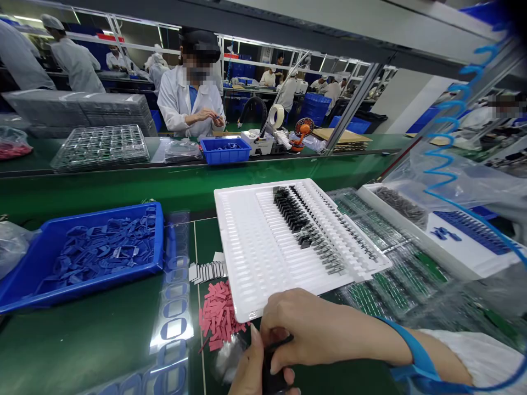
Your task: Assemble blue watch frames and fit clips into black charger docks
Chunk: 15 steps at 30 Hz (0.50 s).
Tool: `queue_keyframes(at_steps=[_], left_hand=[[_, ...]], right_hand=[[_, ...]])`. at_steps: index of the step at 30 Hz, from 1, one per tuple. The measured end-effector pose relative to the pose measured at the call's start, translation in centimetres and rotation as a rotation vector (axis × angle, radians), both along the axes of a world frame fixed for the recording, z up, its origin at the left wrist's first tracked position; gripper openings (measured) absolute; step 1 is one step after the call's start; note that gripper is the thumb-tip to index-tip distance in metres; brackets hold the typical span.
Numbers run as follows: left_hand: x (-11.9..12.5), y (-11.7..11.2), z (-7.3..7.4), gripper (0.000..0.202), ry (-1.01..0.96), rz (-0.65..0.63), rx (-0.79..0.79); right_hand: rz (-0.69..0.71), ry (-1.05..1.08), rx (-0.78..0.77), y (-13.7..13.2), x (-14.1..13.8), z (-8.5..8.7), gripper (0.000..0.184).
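Note:
At the bottom of the head view my left hand (249, 367) is closed around a small black part (274, 373), whose exact kind I cannot make out. My right hand (302, 323), with a blue band (405, 343) at the wrist, bends over the same part and grips its upper end. Its fingertips are partly hidden. Just beyond my hands lies a white slotted tray (247, 241), holding a row of black parts (294, 214) and thin metallic pieces (329, 255). A heap of pink strips (220, 315) lies beside the tray's near left corner.
A blue bin (158, 241) of blue plastic pieces stands left. Clear sheets with blue frames (173, 329) lie between bin and tray. Right are packed green circuit boards (391, 291), a white box (453, 258) and a coiled blue hose (442, 159). A person (191, 99) works opposite.

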State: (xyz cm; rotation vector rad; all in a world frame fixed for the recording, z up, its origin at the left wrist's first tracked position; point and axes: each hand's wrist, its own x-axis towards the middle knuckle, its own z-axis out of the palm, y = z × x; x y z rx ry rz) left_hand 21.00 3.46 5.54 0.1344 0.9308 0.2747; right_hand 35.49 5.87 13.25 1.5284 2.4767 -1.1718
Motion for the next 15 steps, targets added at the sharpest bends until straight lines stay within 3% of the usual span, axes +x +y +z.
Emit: queue_keyframes(at_steps=[3, 6, 10, 15], left_hand=[[-0.1, 0.4, 0.4, 0.045, 0.056, 0.062, -0.036], [-0.1, 0.5, 0.9, 0.039, 0.051, 0.092, -0.115], [-0.1, 0.4, 1.1, 0.039, 0.015, 0.119, -0.131], [-0.2, 0.5, 1.0, 0.041, 0.041, 0.11, -0.135]], right_hand=[[-0.221, -0.147, 0.24, 0.8, 3.0, -0.1, 0.026], [-0.349, -0.533, 0.542, 2.3, 7.8, -1.0, 0.015], [-0.323, -0.625, 0.574, 3.3, 12.2, -2.8, 0.016], [-0.29, -0.634, 0.584, 2.8, 12.9, -4.2, 0.015]])
